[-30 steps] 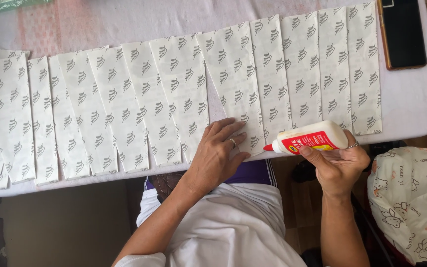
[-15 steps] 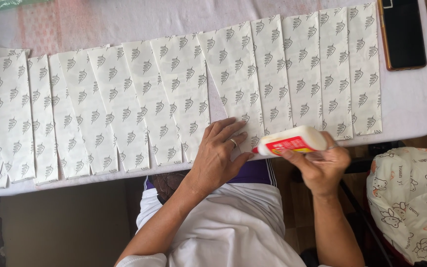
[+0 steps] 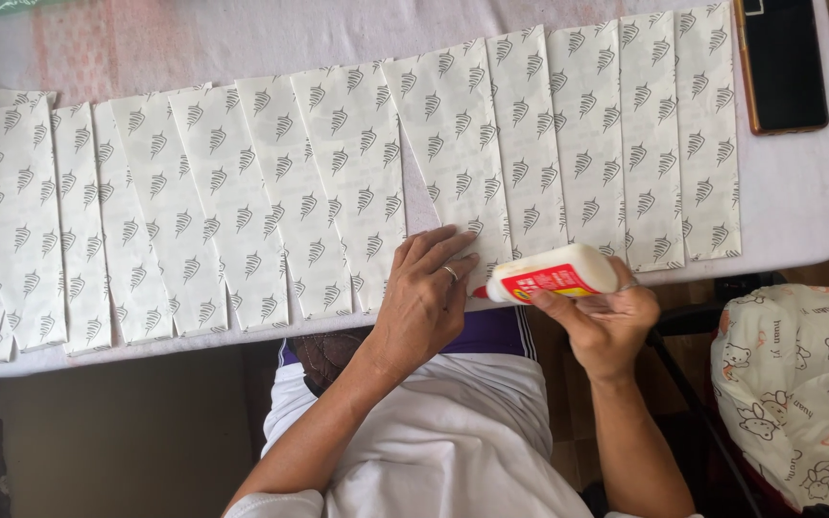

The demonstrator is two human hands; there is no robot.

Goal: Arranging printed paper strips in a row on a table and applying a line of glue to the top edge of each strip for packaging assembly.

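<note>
Right hand (image 3: 606, 321) gripping smooth white glue bottle (image 3: 554, 275); left hand (image 3: 424, 297) flat on leaf-printed paper strip (image 3: 453, 144).

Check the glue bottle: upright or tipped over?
Tipped. The glue bottle lies nearly sideways in the right hand, its red nozzle pointing left toward the left hand on the paper strips.

Even soft daylight, bright on the table (image 3: 817, 211) top; dim underneath its near edge; sharp focus, no glare.
</note>
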